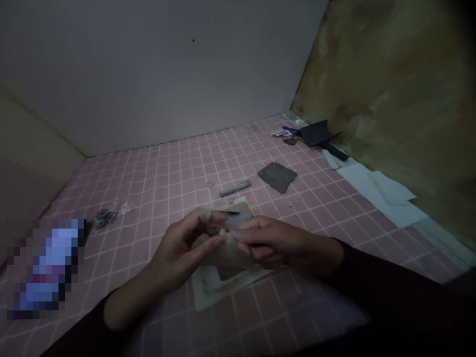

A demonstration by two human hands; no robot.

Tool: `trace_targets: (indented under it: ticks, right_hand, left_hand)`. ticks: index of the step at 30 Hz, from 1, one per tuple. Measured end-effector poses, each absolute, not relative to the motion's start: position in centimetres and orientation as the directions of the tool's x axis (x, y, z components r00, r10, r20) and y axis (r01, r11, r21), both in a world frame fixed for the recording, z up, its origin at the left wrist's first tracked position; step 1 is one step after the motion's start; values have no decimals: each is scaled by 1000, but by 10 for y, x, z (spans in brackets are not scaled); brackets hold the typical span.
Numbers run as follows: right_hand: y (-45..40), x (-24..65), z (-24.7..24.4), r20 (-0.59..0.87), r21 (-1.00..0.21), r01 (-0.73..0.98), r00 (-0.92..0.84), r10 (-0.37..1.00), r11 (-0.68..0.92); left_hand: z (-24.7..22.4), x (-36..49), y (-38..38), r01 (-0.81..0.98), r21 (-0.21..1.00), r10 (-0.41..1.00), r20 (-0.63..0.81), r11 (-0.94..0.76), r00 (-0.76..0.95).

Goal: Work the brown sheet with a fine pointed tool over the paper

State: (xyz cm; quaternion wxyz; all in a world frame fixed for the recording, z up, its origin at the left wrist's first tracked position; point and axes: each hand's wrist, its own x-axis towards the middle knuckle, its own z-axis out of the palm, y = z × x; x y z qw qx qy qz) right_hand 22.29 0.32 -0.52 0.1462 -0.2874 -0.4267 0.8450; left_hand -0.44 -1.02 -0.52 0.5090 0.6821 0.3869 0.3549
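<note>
My left hand [186, 243] is curled, its thumb and fingers closing around a small pale piece [222, 232] near the thumb tip. A beige band [205, 214] wraps one of its fingers. My right hand [273, 243] comes in from the other side in a pinch, its fingertips almost meeting the left ones at something whitish and blurred that I cannot make out. Beyond the left fingers shows a dark, thin, pointed tip [233, 213]. Below both hands lie stacked, stained sheets of paper [208, 290], partly hidden by them.
On the pink checked cloth [178, 168] lie a grey rod [235, 188], a small ring [210, 184] and a dark grey sheet [277, 176]. A black dustpan-like scoop [318, 134] and white papers [383, 191] line the right wall. At left are a small bag [105, 218] and a pixelated screen [55, 265].
</note>
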Motion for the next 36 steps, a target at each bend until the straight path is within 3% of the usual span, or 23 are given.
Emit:
trace_targets:
  ticks: [2,5,8,11,13,15,17,18,21,23,25,26,29,33,36]
  right_hand:
    - [8,226,-7,-384,-662,-24,-848,367,-749]
    - [11,229,-11,-336,-554,-32,-906,259,-832]
    - [9,229,-11,-317,-590,-31,-910,267,-807]
    - [3,226,-8,-338,-715,7,-879,337,-699]
    - [0,224,-8,-303,-872,38,-825,478,-487]
    - [-4,221,-11,-130,-992,98,-744,656,-85]
    - [-6,218,-17,104,-922,210,-674,732,324]
    - [-7,217,-20,185,-849,268,-656,731,455]
    - [-10,214,-25,257,-740,353,-639,725,573]
    - [-9,215,-23,190,-835,297,-635,749,464]
    - [-7,216,-17,-10,-975,172,-660,751,138]
    - [-5,218,-14,-132,-991,103,-693,709,-84]
    - [3,223,-8,-355,-789,-13,-806,474,-614]
    - [10,227,-9,-346,-564,-24,-901,262,-825]
    - [9,227,-8,-320,-561,-20,-917,238,-828]
  left_hand:
    - [-6,-5,-10,201,943,872,146,-265,468]
    - [-8,-6,-9,218,917,841,186,-335,508]
    - [-7,-6,-9,210,915,834,195,-344,517]
    - [-5,-4,-10,200,930,845,172,-309,506]
    - [-3,-3,-12,168,951,864,152,-260,479]
    - [-3,0,-12,125,976,890,107,-179,443]
    - [-4,2,-12,80,993,912,46,-86,408]
    - [-6,3,-11,64,997,918,19,-48,396]
    - [-9,4,-9,46,999,927,-21,4,374]
    - [-9,4,-8,70,998,921,-27,0,387]
    - [-9,2,-8,97,995,906,-7,-37,424]
    - [-8,2,-8,110,992,896,14,-70,443]
    - [-6,0,-9,150,970,876,101,-192,472]
    - [-5,-2,-11,172,945,847,157,-278,507]
    - [-5,-3,-11,150,947,836,168,-284,522]
